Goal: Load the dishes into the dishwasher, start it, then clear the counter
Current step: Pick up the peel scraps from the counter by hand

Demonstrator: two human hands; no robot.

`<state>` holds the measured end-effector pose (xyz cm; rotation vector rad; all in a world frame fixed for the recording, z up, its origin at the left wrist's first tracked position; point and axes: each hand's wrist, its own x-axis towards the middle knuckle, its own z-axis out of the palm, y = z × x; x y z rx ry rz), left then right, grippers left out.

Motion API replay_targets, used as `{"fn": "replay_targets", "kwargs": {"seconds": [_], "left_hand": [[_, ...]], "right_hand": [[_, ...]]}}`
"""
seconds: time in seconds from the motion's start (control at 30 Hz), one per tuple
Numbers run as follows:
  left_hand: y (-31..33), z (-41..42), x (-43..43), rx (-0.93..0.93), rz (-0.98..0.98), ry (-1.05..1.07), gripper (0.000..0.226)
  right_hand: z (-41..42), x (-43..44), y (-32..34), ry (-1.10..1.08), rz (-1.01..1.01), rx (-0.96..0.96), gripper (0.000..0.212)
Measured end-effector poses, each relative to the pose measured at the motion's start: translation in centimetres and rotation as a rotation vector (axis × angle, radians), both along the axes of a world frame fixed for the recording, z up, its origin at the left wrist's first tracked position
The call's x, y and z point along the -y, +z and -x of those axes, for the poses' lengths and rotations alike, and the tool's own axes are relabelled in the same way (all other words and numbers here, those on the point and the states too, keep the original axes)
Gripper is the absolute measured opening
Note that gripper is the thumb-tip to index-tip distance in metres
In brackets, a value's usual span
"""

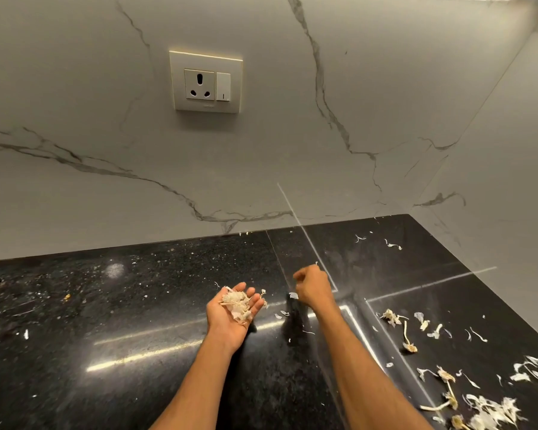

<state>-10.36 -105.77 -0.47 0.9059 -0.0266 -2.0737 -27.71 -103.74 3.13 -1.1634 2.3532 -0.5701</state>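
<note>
My left hand [230, 311] is turned palm up over the black counter [137, 321] and cups a small heap of garlic peels [237, 302]. Just to its right, my right hand [311, 285] hovers above the counter with its fingers curled and pinched together; a tiny white scrap shows at its fingertips, too small to name for sure. More garlic peels and stems [485, 405] lie scattered over the right part of the counter, thickest at the front right. No dishes or dishwasher are in view.
The marble backsplash carries a wall socket with a switch [207, 82]. A second marble wall closes the corner on the right. Small crumbs and flecks [66, 296] dot the left of the counter. Loose scraps [393, 245] lie near the back corner.
</note>
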Motion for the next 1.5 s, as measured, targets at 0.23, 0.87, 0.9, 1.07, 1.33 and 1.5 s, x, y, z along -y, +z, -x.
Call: {"fn": "replay_targets", "kwargs": {"seconds": [0.23,0.87,0.9,1.07,1.33,1.5], "left_hand": [[-0.2,-1.2,0.7,0.039,0.021,0.026,0.041],[-0.2,-2.8,1.2,0.08,0.036,0.089,0.038],[-0.1,-2.8,1.2,0.082,0.039,0.09,0.037],[-0.1,-3.1,1.0,0.077,0.043,0.095,0.038],[-0.8,-2.6,0.6,0.079,0.028,0.08,0.038],[-0.7,-1.5,0.2,0.089,0.025,0.068,0.038]], "right_hand": [[-0.8,-0.8,-2.0,0.162,-0.138,0.063,0.024],[-5.5,1.9,-3.0,0.268,-0.058,-0.014,0.042],[-5.7,1.9,-3.0,0.317,-0.079,-0.064,0.037],[-5.1,1.6,-2.6,0.357,-0.128,-0.134,0.013],[-3.4,0.2,-2.5,0.341,-0.223,-0.118,0.013],[-4.3,-1.3,-2.7,0.262,-0.139,-0.218,0.017]]}}
